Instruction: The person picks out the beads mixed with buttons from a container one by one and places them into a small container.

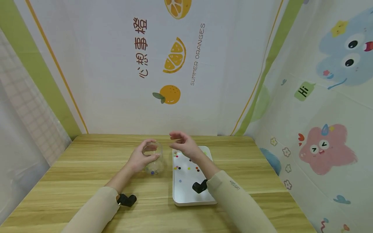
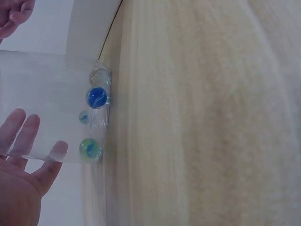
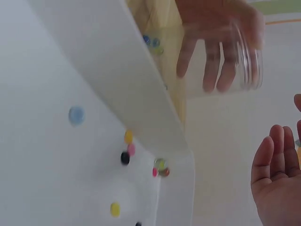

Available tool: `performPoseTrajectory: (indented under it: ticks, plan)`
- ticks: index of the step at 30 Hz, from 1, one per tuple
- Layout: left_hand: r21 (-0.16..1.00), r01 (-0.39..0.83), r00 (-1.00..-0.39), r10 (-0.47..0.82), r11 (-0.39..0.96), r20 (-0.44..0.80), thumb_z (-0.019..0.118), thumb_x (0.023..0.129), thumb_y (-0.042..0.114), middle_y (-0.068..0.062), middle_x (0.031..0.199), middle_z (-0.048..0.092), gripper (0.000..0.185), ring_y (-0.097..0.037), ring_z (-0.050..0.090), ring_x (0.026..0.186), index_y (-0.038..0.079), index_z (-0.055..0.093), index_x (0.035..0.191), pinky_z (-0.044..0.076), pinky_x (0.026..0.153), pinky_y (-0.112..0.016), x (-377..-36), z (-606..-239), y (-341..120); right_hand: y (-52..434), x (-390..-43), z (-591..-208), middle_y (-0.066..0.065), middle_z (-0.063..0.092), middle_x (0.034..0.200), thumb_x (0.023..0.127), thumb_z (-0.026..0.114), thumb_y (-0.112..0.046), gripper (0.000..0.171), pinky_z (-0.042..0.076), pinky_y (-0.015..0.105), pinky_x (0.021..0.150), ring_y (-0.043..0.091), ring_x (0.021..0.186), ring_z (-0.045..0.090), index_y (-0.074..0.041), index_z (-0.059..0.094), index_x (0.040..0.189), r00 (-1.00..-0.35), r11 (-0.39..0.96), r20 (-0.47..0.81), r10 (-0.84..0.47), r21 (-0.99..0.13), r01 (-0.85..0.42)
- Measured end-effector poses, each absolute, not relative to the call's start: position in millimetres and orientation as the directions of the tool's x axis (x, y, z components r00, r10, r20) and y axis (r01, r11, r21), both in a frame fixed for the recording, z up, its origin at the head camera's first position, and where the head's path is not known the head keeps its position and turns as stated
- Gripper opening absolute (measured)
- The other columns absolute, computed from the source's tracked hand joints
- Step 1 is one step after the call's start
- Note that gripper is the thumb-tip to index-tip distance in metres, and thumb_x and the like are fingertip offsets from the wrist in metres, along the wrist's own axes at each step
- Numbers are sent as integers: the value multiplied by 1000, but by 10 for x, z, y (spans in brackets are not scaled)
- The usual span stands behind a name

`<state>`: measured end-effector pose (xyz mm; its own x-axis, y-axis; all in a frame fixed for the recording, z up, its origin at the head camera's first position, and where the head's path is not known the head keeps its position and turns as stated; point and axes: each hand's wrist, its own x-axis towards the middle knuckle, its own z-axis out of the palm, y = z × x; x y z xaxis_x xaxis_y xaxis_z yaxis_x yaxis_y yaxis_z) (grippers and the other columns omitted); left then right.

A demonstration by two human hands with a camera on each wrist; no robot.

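My left hand grips a clear jar standing on the table, its fingers wrapped round the wall. Several glass marbles lie at the bottom of the jar, among them a blue marble and a green-and-blue marble. Above the far end of a white tray, my right hand hovers beside the jar's mouth. Its fingers are loosely bent, thumb apart from them, and I see nothing held. Small coloured round pieces are scattered in the tray, along with a clear marble in the far corner.
The wooden table runs back to a white cloth printed with oranges. A patterned cloth hangs along the right side. Black wrist cameras sit on both sleeves, one on the left and another over the tray.
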<state>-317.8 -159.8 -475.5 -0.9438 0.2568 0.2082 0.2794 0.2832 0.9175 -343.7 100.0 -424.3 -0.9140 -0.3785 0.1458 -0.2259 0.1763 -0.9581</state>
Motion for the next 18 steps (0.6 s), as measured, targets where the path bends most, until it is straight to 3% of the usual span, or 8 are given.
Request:
performPoseTrajectory:
  ticks: [6,18]
  plan:
    - [910,287,-942,258,299,212,78,101,19,-29,156,57,67,-49,54,147,8,45,159,57,113,-61,-3168,-4751,-1596,1231,-3454,-4335,12,67,141,98,78,-12,49,60,30,96,20,115,66,-12,66,146,-934,220,131,-332,-952,-211]
    - [910,294,-941,259,294,220,79,100,18,-29,156,57,69,-49,55,146,8,45,159,58,111,-60,-3169,-4752,-1598,1594,-3518,-4403,13,67,141,98,79,-12,49,60,32,98,22,115,68,-12,66,146,-958,296,132,-256,-932,-207]
